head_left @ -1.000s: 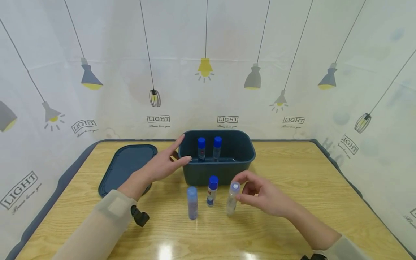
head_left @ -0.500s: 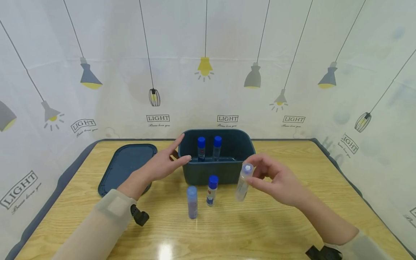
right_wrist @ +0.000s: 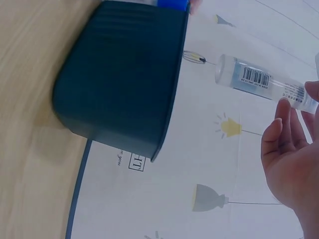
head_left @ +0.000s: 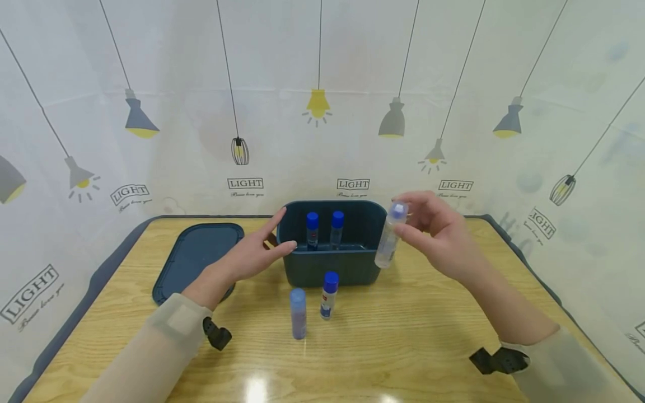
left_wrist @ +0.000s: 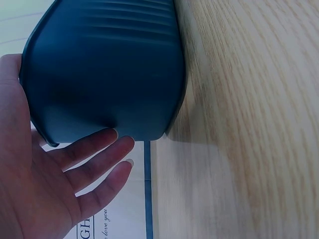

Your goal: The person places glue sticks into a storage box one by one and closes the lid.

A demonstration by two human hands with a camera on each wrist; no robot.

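My left hand holds the left end of a dark blue-green plastic storage box. Its thumb lies over the rim; in the left wrist view several fingers touch the outer end wall. My right hand pinches a clear glue bottle with a translucent cap near its top, tilted and raised by the box's right end. A barcode label shows on this bottle in the right wrist view. Two blue-capped bottles stand inside the box.
In front of the box, a light-blue-capped bottle and a blue-capped one stand upright on the wooden table. A dark blue lid lies flat left of the box. Behind hangs a lamp-printed cloth.
My right hand has lifted the clear bottle off the table and carried it up, away and to the right, to the box's right end. The left hand has stayed put.
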